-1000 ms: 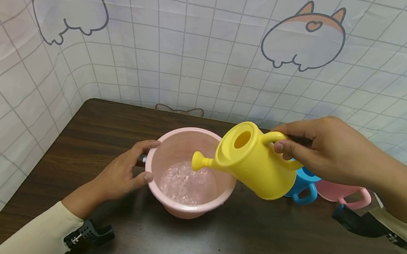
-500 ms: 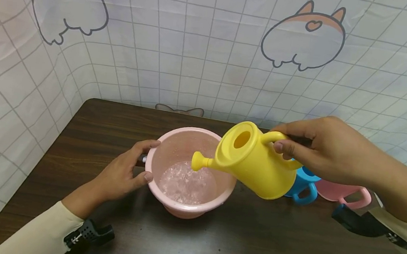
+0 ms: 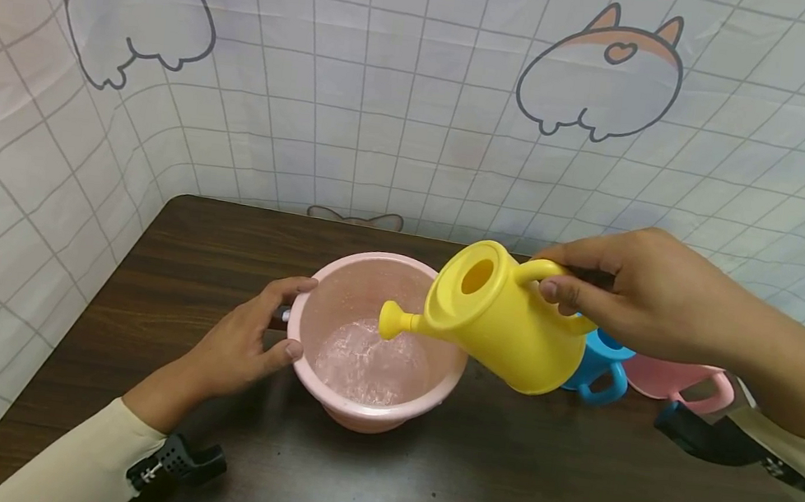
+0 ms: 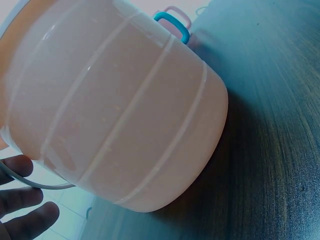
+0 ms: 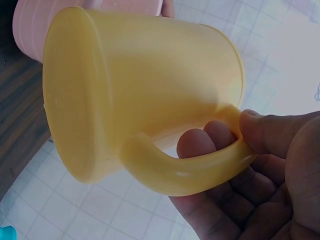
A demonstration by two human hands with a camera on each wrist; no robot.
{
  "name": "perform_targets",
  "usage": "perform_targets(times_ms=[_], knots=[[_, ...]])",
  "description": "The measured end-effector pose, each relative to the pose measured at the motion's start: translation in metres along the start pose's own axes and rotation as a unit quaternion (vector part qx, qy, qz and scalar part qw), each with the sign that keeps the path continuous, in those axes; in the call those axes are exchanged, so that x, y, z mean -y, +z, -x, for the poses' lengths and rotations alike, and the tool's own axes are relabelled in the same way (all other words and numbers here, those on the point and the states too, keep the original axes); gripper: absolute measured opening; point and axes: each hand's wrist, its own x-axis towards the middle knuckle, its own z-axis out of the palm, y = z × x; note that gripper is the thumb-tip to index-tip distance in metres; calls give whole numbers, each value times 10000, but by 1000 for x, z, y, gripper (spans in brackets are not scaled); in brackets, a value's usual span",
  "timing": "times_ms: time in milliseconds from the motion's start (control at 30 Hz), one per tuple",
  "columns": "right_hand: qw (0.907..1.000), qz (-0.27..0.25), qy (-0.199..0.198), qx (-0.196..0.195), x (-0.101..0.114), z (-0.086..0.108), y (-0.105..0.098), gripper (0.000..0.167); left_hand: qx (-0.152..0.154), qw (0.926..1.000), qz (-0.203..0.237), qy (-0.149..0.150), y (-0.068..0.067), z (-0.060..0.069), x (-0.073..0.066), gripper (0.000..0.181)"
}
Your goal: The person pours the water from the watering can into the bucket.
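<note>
In the head view the right hand (image 3: 636, 290) grips the handle of a yellow watering can (image 3: 513, 330), tilted with its spout over a pink bucket (image 3: 362, 412). Rippling water (image 3: 371, 363) lies in the bucket. The left hand (image 3: 238, 348) holds the bucket's left rim, thumb and a finger at the edge. In the right wrist view fingers curl round the can's handle (image 5: 185, 175). The left wrist view shows the bucket's ribbed side (image 4: 115, 100) and, beside its thin handle (image 4: 50, 187), several fingertips (image 4: 22, 200).
Right of the can, partly behind it and the right hand, are a blue vessel (image 3: 606, 374) and a pink one (image 3: 664, 380), each with a handle. The dark wooden table (image 3: 496, 477) meets a white grid-patterned curtain (image 3: 419, 104) at its back and left.
The water surface in the bucket ripples differently and looks a little calmer than before. Both hands, the can and the bucket have hardly moved.
</note>
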Motion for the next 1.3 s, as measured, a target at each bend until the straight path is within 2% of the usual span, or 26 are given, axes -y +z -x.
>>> perform_targets(times_ms=[167,600,933,1133,1300], knots=[[10000,0,-96,11,0,-2,0,27,0,10000,-17,-44,0,1,0,72],[10000,27,-22,47,1,-1,-1,27,5,10000,-33,-66,0,1,-1,71],[9997,-62,211,93,-2,0,0,33,19,10000,-14,-75,1,1,-1,70],[10000,-63,10,-25,-2,1,0,27,24,10000,4,-62,0,0,-2,71],[10000,-89,-1,-41,-2,1,1,27,27,10000,12,-60,0,-1,-2,72]])
